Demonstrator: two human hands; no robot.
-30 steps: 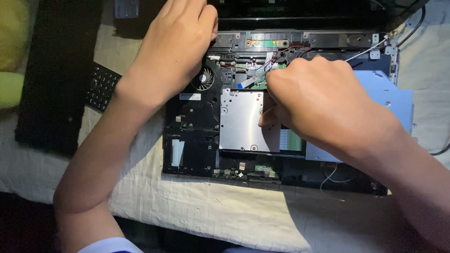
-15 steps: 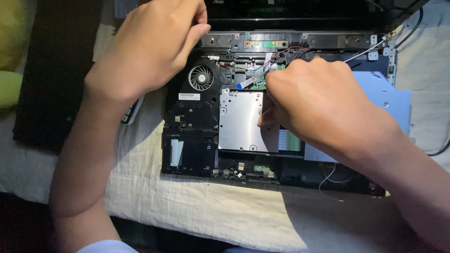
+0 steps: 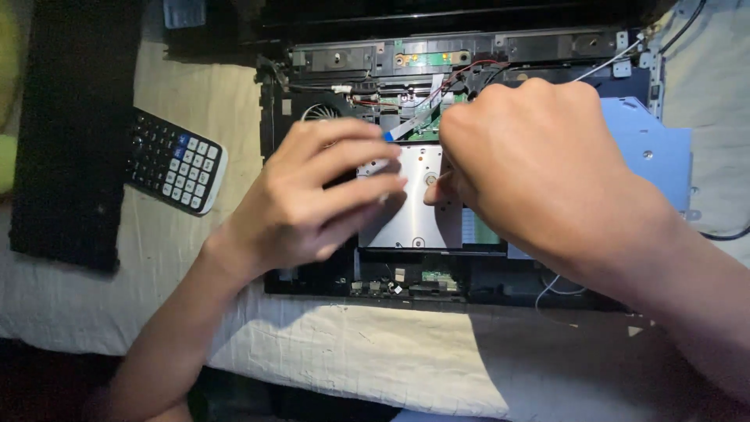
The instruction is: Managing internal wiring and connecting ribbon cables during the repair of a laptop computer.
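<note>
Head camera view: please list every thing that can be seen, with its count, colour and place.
opened laptop base: one, black, centre, on the cloth
metal plate: one, silver, middle of the base
cooling fan: one, black, upper left of the base, partly hidden
blue panel: one, blue, right of the base
calculator: one, dark with pale keys, left
black slab: one, far left
cloth: one, white, underneath
left hand: fingers on the plate's left edge
right hand: closed over the plate; whether it holds anything cannot be told

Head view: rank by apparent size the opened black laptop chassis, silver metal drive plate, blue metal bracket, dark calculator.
1. Opened black laptop chassis, clearly largest.
2. Silver metal drive plate and blue metal bracket: both partly hidden by hands, too close to rank.
3. Dark calculator, apparently smallest, partly hidden.
</note>
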